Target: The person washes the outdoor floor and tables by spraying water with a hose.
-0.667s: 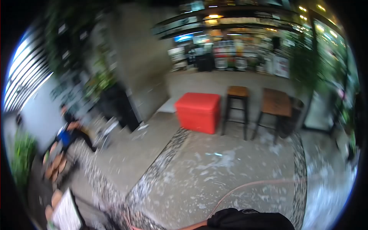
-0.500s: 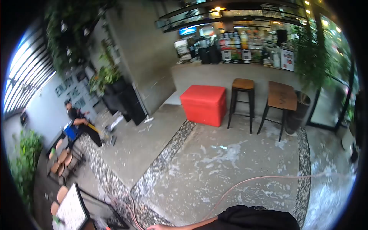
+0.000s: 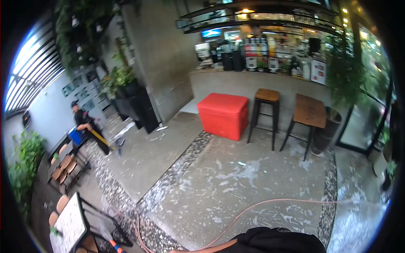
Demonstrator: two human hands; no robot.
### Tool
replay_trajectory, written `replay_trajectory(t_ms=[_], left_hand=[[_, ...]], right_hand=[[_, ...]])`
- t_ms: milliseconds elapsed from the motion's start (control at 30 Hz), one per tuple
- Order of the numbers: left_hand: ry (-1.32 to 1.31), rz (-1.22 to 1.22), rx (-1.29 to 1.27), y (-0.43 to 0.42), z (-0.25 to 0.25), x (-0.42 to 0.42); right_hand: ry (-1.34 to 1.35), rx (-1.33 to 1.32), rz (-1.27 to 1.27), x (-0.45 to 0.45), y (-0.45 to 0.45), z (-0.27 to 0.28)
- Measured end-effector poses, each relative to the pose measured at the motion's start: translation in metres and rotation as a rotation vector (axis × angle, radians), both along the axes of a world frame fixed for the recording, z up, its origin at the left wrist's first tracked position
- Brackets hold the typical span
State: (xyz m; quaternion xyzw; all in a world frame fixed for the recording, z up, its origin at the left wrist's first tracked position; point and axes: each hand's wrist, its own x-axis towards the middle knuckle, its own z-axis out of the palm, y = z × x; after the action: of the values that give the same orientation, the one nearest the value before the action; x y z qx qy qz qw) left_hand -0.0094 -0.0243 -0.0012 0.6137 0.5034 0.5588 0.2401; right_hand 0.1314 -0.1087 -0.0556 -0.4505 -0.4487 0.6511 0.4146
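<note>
The head view showed a bare forearm, apparently the right, reaching leftward from a black short sleeve (image 3: 276, 242), with the right hand (image 3: 174, 251) barely inside the bottom edge. Whether its fingers were spread, narrowed or around anything could not be told; the left hand lay out of sight. A thin, pinkish rubber hose (image 3: 291, 199) was nearest: it crossed the wet grey concrete floor (image 3: 198, 202) from the far right, passed behind the forearm and looped at near left over a grey pebble strip (image 3: 162, 192). It lay slack, probably to leave spare length for moving about.

An orange-and-blue tubular piece (image 3: 117, 248) stood left of the hand, cut by the frame; what held it was hidden. Beside it was a white-topped, dark-framed table (image 3: 69, 221). A red box-shaped cooler (image 3: 223, 116) and two wooden-seated, black-legged stools (image 3: 267, 95) stood near the far wall, perhaps to keep the middle free. At far left, a person in dark clothing (image 3: 82, 120) gripped a yellow pole (image 3: 99, 138) slanted toward the floor, likely for reach.
</note>
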Motion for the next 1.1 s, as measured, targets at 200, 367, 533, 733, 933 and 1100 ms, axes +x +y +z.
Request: replay_trajectory(t_ms=[200,367,533,733,933,1100], left_hand=[[-0.184,0.251,-0.257,0.034,-0.101,-0.064],[-0.179,0.336,-0.296,0.037,-0.084,-0.088],[-0.226,0.369,-0.321,0.068,-0.086,-0.085],[-0.229,0.349,-0.368,0.114,-0.092,-0.087],[-0.449,0.179,-0.422,0.148,-0.06,-0.079],[-0.606,0.126,-0.634,0.155,-0.035,-0.079]], right_hand=[[0.136,-0.028,0.207,-0.015,0.002,-0.032],[0.194,-0.034,0.248,-0.049,0.014,-0.063],[0.142,-0.121,0.301,-0.04,0.045,-0.062],[0.267,-0.132,0.264,-0.058,0.104,-0.093],[-0.127,0.129,0.15,-0.094,0.141,-0.056],[-0.121,0.165,0.308,-0.137,0.173,-0.063]])
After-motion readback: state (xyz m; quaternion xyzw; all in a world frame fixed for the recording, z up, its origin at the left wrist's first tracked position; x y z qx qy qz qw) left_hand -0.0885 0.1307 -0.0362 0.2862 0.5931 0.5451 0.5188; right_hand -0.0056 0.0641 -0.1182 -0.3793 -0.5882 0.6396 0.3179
